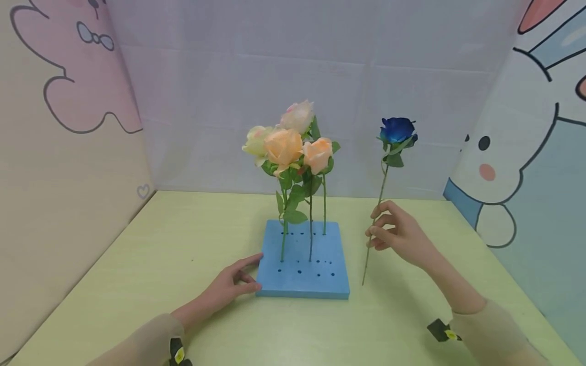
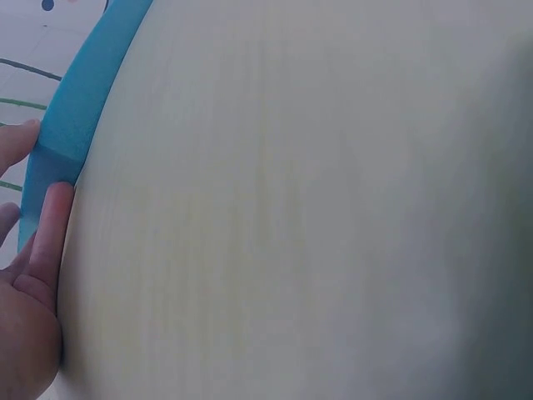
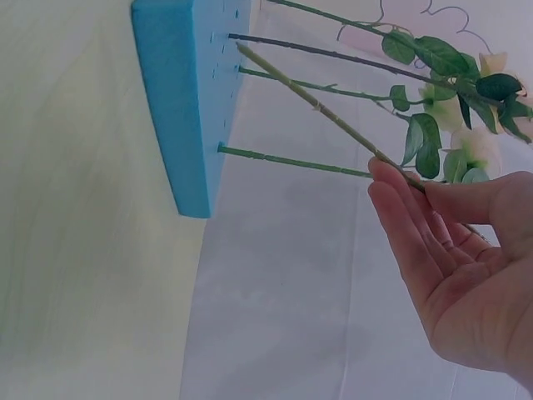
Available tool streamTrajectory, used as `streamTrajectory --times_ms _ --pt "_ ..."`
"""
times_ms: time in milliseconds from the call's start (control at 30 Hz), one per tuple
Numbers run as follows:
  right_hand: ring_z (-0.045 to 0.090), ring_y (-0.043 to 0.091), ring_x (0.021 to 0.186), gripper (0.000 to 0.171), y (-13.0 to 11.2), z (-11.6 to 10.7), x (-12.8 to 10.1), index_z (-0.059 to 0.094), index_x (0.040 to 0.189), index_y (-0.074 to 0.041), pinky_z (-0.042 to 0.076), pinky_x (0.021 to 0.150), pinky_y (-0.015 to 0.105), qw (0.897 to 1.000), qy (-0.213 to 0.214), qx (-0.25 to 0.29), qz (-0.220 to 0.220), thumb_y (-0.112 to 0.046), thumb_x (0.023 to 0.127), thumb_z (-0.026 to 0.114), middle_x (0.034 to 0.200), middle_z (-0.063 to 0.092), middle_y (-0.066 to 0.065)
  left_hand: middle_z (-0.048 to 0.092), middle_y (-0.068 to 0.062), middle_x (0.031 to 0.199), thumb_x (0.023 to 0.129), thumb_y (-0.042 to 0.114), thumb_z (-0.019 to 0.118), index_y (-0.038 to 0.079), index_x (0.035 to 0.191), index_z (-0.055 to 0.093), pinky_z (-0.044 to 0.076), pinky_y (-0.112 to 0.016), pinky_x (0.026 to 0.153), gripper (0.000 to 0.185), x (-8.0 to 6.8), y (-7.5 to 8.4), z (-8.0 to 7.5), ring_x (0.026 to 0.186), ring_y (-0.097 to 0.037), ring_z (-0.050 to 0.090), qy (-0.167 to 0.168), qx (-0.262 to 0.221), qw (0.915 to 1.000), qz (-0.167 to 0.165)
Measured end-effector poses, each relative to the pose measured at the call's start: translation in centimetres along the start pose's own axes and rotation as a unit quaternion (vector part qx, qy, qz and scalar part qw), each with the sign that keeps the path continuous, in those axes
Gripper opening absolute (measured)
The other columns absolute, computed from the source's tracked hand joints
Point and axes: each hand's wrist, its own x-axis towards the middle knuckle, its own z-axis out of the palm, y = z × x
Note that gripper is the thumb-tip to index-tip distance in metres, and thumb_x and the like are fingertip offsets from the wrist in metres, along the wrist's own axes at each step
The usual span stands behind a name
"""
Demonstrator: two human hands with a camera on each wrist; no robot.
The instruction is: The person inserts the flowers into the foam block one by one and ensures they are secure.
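My right hand [image 1: 398,235] pinches the stem of a blue rose [image 1: 397,130] between thumb and fingertips, right of the blue board. The stem [image 3: 321,108] slants, its lower end hanging beside the board in the head view. My left hand [image 1: 224,284] touches the left edge of the blue board [image 1: 267,281] with straight, spread fingers [image 2: 55,221]. Standing in the board's holes are several artificial flowers: a pale pink one [image 1: 298,117], a yellowish one [image 1: 256,142], a large peach rose [image 1: 283,147] and a smaller peach rose [image 1: 318,155].
The board lies flat on a pale yellow table [image 1: 137,264], with rows of small holes in its top. Behind it hangs a white backdrop [image 1: 206,127]. Side panels carry a pink cartoon figure [image 1: 87,76] on the left and a white rabbit [image 1: 508,152] on the right.
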Motion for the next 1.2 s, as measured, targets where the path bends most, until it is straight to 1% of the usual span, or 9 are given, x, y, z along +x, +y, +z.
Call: streamTrajectory --times_ms 67,267,400,500,667,833,967,1100,1200 --pt "0.074 0.017 0.075 0.024 -0.3 0.6 0.1 0.044 0.113 -0.003 0.06 0.066 0.031 1.0 0.01 -0.015 -0.011 -0.009 0.097 0.061 0.094 0.067 0.019 0.043 -0.012 0.154 0.087 0.028 0.076 0.022 0.15 0.043 0.045 -0.022 0.067 0.071 0.0 0.0 0.0 0.092 -0.011 0.062 0.001 0.001 1.0 -0.003" --pt "0.075 0.022 0.077 0.021 -1.0 2.3 0.7 0.044 0.112 -0.004 0.059 0.064 0.027 0.996 0.049 -0.048 -0.05 -0.009 0.099 0.059 0.095 0.067 0.018 0.043 -0.011 0.154 0.087 0.028 0.076 0.024 0.15 0.043 0.044 -0.022 0.066 0.071 -0.1 0.1 0.0 0.092 -0.012 0.062 0.001 0.002 1.0 -0.007" --pt "0.075 0.024 0.076 0.017 -1.0 3.2 1.3 0.047 0.11 -0.004 0.058 0.063 0.024 0.992 0.075 -0.063 -0.078 -0.008 0.098 0.059 0.095 0.067 0.018 0.043 -0.011 0.155 0.087 0.028 0.075 0.024 0.15 0.043 0.044 -0.022 0.066 0.071 0.0 0.1 0.0 0.092 -0.011 0.062 0.0 0.001 1.0 -0.005" --pt "0.075 0.027 0.076 0.013 -0.9 3.9 1.7 0.051 0.109 -0.004 0.057 0.063 0.023 0.99 0.086 -0.065 -0.087 -0.006 0.098 0.058 0.094 0.067 0.016 0.043 -0.012 0.155 0.087 0.027 0.076 0.023 0.15 0.043 0.045 -0.022 0.068 0.071 0.0 0.1 0.0 0.092 -0.011 0.062 -0.001 -0.001 1.0 -0.002" --pt "0.075 0.025 0.074 0.011 -0.9 4.9 2.2 0.055 0.107 -0.007 0.057 0.062 0.024 0.988 0.099 -0.065 -0.099 -0.006 0.097 0.06 0.09 0.067 0.012 0.043 -0.012 0.154 0.087 0.028 0.076 0.023 0.15 0.043 0.045 -0.022 0.067 0.071 0.0 0.2 0.0 0.092 -0.011 0.062 0.0 0.001 1.0 -0.005" --pt "0.075 0.018 0.072 0.01 -0.6 5.8 2.7 0.055 0.105 -0.006 0.057 0.062 0.025 0.986 0.101 -0.067 -0.117 -0.006 0.097 0.061 0.091 0.068 0.013 0.043 -0.013 0.154 0.087 0.028 0.076 0.023 0.15 0.043 0.045 -0.022 0.067 0.071 -0.2 0.3 0.0 0.093 -0.012 0.062 0.0 0.003 1.0 -0.008" --pt "0.074 0.014 0.072 0.009 -0.6 6.2 2.9 0.055 0.104 -0.007 0.057 0.062 0.024 0.985 0.103 -0.066 -0.12 -0.006 0.097 0.061 0.094 0.069 0.013 0.042 -0.014 0.154 0.087 0.028 0.075 0.022 0.15 0.043 0.045 -0.022 0.067 0.071 -0.2 0.4 0.0 0.092 -0.011 0.062 -0.002 0.001 1.0 -0.003" --pt "0.075 0.025 0.074 0.008 -0.7 6.5 3.1 0.055 0.103 -0.007 0.057 0.062 0.023 0.986 0.102 -0.062 -0.119 -0.006 0.097 0.061 0.092 0.068 0.011 0.042 -0.014 0.154 0.087 0.028 0.075 0.021 0.15 0.043 0.044 -0.022 0.067 0.071 -0.2 0.3 0.0 0.091 -0.009 0.063 -0.004 0.0 1.0 0.004" --pt "0.075 0.031 0.075 0.008 -0.7 6.7 3.3 0.056 0.103 -0.007 0.058 0.062 0.026 0.986 0.099 -0.059 -0.117 -0.005 0.097 0.06 0.09 0.067 0.012 0.042 -0.014 0.154 0.087 0.028 0.075 0.021 0.15 0.043 0.044 -0.022 0.066 0.071 -0.1 0.1 0.0 0.091 -0.008 0.063 -0.004 0.0 1.0 0.007"
